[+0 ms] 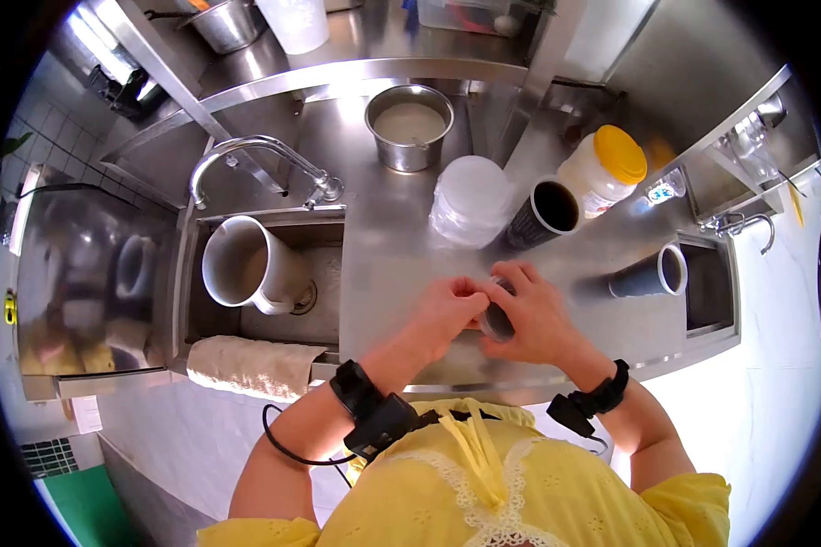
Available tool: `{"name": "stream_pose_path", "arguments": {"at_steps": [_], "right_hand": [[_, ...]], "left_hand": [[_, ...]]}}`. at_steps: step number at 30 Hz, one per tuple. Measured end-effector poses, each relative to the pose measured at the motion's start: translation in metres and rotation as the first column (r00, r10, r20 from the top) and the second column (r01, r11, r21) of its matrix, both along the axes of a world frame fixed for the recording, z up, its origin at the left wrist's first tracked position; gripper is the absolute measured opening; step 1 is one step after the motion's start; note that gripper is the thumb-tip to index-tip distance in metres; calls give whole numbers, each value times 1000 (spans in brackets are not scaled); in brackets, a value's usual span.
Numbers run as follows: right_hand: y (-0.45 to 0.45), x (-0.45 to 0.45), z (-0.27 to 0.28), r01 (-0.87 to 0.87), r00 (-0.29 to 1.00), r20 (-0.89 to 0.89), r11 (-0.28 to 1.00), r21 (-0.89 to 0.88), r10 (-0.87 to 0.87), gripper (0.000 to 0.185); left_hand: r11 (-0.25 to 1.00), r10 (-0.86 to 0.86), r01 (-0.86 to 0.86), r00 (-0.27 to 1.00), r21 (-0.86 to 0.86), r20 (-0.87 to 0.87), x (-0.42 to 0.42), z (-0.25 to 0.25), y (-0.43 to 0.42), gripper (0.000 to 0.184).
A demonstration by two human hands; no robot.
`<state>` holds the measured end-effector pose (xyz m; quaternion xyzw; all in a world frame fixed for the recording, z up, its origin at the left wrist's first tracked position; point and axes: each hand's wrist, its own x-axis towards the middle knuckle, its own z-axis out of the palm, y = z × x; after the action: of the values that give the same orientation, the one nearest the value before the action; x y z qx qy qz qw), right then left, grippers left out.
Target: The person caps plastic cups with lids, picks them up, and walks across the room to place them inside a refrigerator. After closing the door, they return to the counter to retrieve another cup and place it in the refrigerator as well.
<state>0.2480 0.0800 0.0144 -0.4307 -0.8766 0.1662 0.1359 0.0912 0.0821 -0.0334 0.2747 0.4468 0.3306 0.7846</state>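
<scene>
Cup (pixel 499 323), near-left of the yellow-lidded jar (pixel 602 171), clasped by my right hand (pixel 540 319); whether my left hand (pixel 441 314) grips its rim, I can't tell. Likely light, squeezable: hold it low.

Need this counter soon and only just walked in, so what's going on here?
A person in yellow is handling a dark round item at the counter. The right hand curls around it and the left hand is at its left side; fingers hide too much to say what it is. Just beyond stands a cup of dark liquid, near a yellow-lidded jar. Another dark cup is to the right, and a white pitcher is in the sink.
</scene>
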Motion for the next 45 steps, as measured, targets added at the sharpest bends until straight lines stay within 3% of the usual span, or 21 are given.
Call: {"name": "stream_pose_path", "arguments": {"at_steps": [1, 4, 5, 7, 10, 13, 16, 19, 20, 23, 28, 33, 35, 37, 38, 39, 40, 41, 42, 44, 45], "right_hand": [[-1, 0, 2, 1, 1000, 7, 1000, 10, -1, 59], [-3, 0, 6, 24, 999, 38, 1000, 10, -25, 54], [-3, -1, 6, 41, 998, 51, 999, 6, -41, 53], [-3, -8, 9, 35, 999, 36, 999, -20, -34, 50], [-5, -27, 3, 27, 1000, -12, 999, 30, -27, 51], [0, -54, 5, -33, 999, -31, 997, 67, 35, 56], [9, -70, 13, -110, 989, -93, 992, 62, 116, 64], [49, -59, 15, -35, 994, -101, 997, 71, 42, 72], [67, -50, 13, 15, 996, -89, 997, 76, -8, 75], [111, -28, 9, 23, 982, 177, 971, 237, -66, 77], [150, -21, -7, -99, 946, 314, 994, 43, 80, 82], [155, -19, 0, -92, 959, 260, 991, -92, 113, 79], [153, -17, 14, -70, 973, 212, 990, -125, 95, 78], [145, -12, 30, -57, 990, 121, 994, -98, 69, 77], [138, -9, 39, -47, 996, 73, 995, -85, 53, 76], [129, -5, 52, -36, 997, -79, 985, -167, 23, 78], [117, -1, 66, -38, 974, -226, 968, -249, -20, 80], [107, 3, 72, -55, 929, -363, 944, -325, -71, 81], [96, 5, 69, -193, 799, -590, 878, -437, -118, 83], [68, 7, 57, -522, 389, -865, 697, -492, -318, 87], [55, 6, 51, -631, 234, -855, 596, -496, -463, 93]], "left_hand": [[998, 54, -54, 998, 23, 14, -1, 1, -6, 16], [999, 32, -24, 942, -28, 334, -16, -37, -19, 32], [961, 7, -29, 997, 275, 78, -17, -46, -25, 38], [656, 183, 182, 903, 732, -388, -15, -51, -36, 49], [562, 216, 100, 941, 821, -262, -4, -54, -29, 65], [693, 284, -197, 959, 694, -12, -16, -64, -35, 59], [761, 291, -329, 943, 560, 159, -43, -52, -31, 63], [722, 347, -158, 925, 674, -155, -68, -46, -21, 72], [706, 370, -157, 913, 691, -170, -75, -46, -18, 74], [672, 428, -116, 867, 732, -256, -94, -46, -11, 80], [690, 377, -31, 869, 723, -322, -115, -51, 0, 87], [614, 401, -18, 868, 789, -293, -120, -47, -6, 87], [558, 571, -136, 779, 819, -259, -138, -71, -21, 76], [375, 783, -420, 621, 826, -40, -148, -46, -44, 50], [340, 801, -460, 599, 820, 4, -151, -17, -55, 33], [295, 769, -471, 634, 832, 86, -155, -6, -62, 29], [314, 641, -409, 757, 857, 127, -154, 20, -67, 23], [426, 492, -364, 862, 828, 126, -150, 38, -72, 22], [524, 326, -298, 936, 798, 135, -142, 48, -74, 20], [825, -97, 30, 991, 564, 90, -123, 56, -67, 25], [890, -82, -13, 979, 456, 186, -97, 55, -62, 28]]}}
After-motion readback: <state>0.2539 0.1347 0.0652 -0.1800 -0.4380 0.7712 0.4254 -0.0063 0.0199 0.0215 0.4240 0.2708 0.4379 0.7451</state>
